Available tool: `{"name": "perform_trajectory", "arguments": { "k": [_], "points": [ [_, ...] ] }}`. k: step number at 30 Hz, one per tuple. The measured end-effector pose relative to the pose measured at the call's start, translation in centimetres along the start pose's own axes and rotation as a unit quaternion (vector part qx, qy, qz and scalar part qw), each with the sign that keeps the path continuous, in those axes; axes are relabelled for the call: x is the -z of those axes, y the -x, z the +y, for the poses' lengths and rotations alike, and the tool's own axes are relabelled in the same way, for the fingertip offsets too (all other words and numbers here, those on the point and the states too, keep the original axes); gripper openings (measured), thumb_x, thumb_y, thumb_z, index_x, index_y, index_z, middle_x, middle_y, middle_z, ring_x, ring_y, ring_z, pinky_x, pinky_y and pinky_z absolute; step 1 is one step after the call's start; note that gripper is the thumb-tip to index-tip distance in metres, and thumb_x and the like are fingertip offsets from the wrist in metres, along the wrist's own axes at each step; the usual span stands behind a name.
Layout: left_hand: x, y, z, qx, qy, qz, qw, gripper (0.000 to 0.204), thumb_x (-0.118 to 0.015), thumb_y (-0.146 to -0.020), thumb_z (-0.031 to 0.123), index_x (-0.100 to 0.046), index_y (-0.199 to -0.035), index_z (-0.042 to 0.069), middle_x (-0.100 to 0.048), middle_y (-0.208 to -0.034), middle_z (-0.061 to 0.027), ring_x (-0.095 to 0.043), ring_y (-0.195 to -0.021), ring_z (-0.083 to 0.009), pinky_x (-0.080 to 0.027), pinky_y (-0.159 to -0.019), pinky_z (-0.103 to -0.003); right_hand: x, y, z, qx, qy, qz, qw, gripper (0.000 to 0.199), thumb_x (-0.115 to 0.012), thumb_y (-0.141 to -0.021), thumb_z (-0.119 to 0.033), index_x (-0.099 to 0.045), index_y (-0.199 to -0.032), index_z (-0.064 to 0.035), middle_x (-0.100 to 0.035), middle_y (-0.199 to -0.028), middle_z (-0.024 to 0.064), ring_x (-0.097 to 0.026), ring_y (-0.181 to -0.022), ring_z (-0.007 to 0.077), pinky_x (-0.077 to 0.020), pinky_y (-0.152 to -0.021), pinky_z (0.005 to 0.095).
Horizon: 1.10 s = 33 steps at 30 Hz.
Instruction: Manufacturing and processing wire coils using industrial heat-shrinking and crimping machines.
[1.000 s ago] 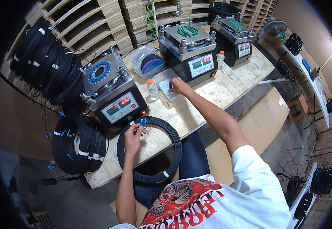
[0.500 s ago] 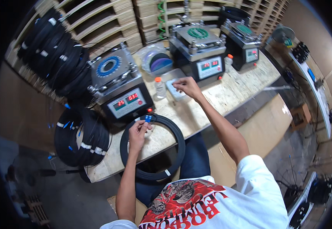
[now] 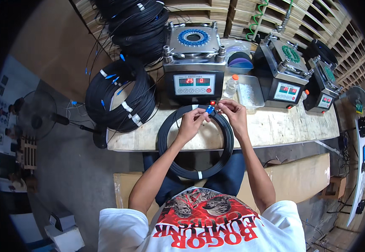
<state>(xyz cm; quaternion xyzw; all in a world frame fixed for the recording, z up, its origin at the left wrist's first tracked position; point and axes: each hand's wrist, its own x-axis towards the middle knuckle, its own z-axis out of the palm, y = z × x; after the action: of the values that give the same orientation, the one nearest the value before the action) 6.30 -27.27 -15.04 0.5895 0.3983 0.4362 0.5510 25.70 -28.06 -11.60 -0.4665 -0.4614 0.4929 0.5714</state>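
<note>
Between the fingertips of my left hand is a blue fiber-optic connector, pinched at its body. My right hand is closed in a pinch right beside the connector's end; whatever lies between its fingertips is too small to make out. Below both hands a coil of black cable rests partly on the table's front edge and partly over my lap, with white tape around it.
Behind my hands stands a polishing machine with a lit display. Right of it are an orange-capped bottle and a clear plastic tub with small whitish pieces. More cable coils sit at left; two similar machines stand at right.
My right hand has come back from the clear tub to the connector in my left hand. The view has swung, so the table now lies more level.
</note>
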Motion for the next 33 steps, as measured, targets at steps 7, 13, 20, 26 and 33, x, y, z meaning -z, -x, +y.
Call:
{"name": "perform_trajectory", "arguments": {
  "k": [7,13,20,26,33],
  "points": [
    [0.3,0.0,-0.1,0.003,-0.016,-0.014,1.000,0.024,-0.061,-0.101,0.021,-0.069,-0.106,-0.001,-0.072,-0.084,-0.0016,-0.062,-0.077,-0.0035,-0.046,-0.066,-0.022,-0.8,0.1,0.6,-0.006,0.019,-0.005,1.000,0.019,-0.070,-0.094,-0.009,-0.071,-0.108,0.0049,-0.074,-0.094,0.0093,-0.069,-0.084,0.0113,-0.0556,-0.073,0.0260],
    [0.3,0.0,-0.4,0.006,-0.024,-0.019,1.000,0.024,-0.061,-0.101,0.020,-0.069,-0.106,-0.001,-0.072,-0.083,-0.0012,-0.061,-0.075,-0.0023,-0.045,-0.065,-0.021,-0.9,0.4,0.8,-0.006,0.028,-0.001,1.000,0.021,-0.070,-0.094,-0.009,-0.071,-0.109,0.0057,-0.074,-0.093,0.0097,-0.069,-0.083,0.0120,-0.0571,-0.072,0.0270],
    [0.1,0.0,-0.5,0.002,-0.018,-0.012,1.000,0.024,-0.061,-0.101,0.021,-0.069,-0.105,-0.001,-0.072,-0.082,-0.0008,-0.061,-0.074,-0.0028,-0.046,-0.064,-0.021,-1.2,0.8,0.7,0.000,0.017,0.011,1.000,0.022,-0.070,-0.094,-0.010,-0.071,-0.109,0.0065,-0.074,-0.093,0.0109,-0.070,-0.081,0.0134,-0.0586,-0.072,0.0274],
    [-0.2,0.1,-0.1,0.007,-0.015,-0.001,1.000,0.023,-0.062,-0.100,0.019,-0.069,-0.105,-0.002,-0.072,-0.081,-0.0008,-0.062,-0.074,-0.0035,-0.046,-0.064,-0.021,-1.2,0.9,1.0,-0.006,-0.003,0.010,1.000,0.020,-0.070,-0.094,-0.008,-0.072,-0.108,0.0064,-0.074,-0.092,0.0111,-0.070,-0.080,0.0141,-0.0579,-0.073,0.0265],
    [-0.4,0.0,-0.2,-0.002,-0.028,0.003,1.000,0.022,-0.063,-0.100,0.019,-0.070,-0.105,-0.002,-0.072,-0.080,-0.0010,-0.063,-0.074,-0.0038,-0.046,-0.062,-0.021,-1.2,1.1,0.9,-0.009,-0.018,0.010,1.000,0.020,-0.070,-0.093,-0.007,-0.072,-0.108,0.0066,-0.074,-0.094,0.0123,-0.071,-0.081,0.0144,-0.0570,-0.077,0.0257]
  ]
}}
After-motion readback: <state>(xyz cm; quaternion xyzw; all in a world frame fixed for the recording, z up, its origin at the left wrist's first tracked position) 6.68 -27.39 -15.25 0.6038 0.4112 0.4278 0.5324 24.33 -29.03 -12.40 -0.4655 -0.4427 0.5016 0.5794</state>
